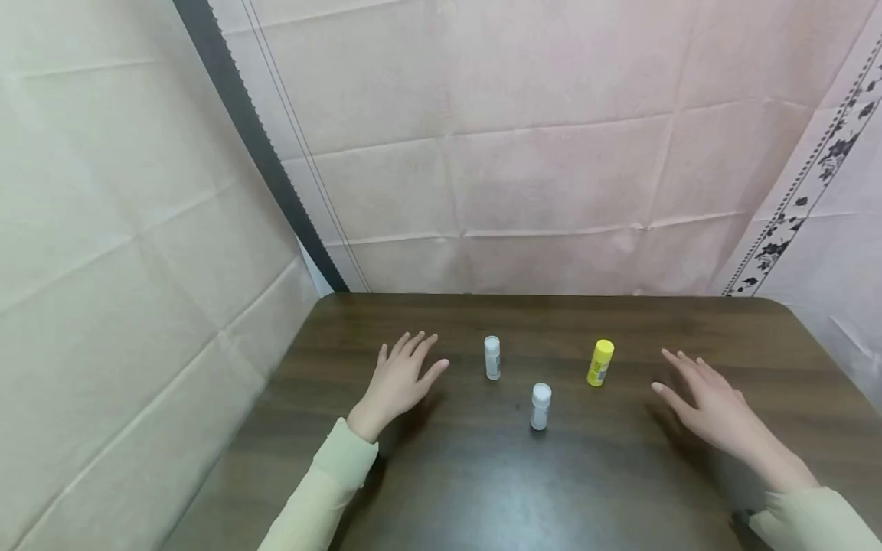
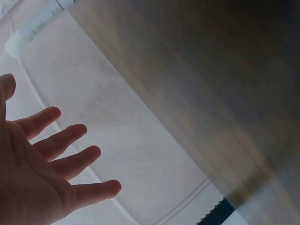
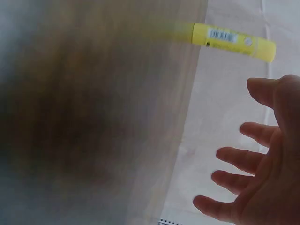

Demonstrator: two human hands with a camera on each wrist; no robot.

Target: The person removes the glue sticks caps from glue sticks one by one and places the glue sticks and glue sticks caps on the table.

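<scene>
Three small capped sticks stand upright on the dark wooden table (image 1: 441, 490). A yellow glue stick (image 1: 599, 363) with a barcode label is nearest my right hand (image 1: 713, 409). That hand is spread over the table to its right and holds nothing. Left of the yellow one, a white stick (image 1: 492, 357) stands farther back, and another white stick (image 1: 540, 406) stands closer to me. My left hand (image 1: 396, 383) hovers with fingers spread left of the white sticks, also holding nothing. In the left wrist view one white stick (image 2: 37, 26) shows beyond the thumb.
A pale creased cloth (image 1: 537, 176) hangs behind the table's back edge. More cloth (image 1: 138, 291) hangs along the left side, with a dark strip (image 1: 262, 145) at the corner. A flower-patterned band (image 1: 806, 191) runs down the cloth at the right.
</scene>
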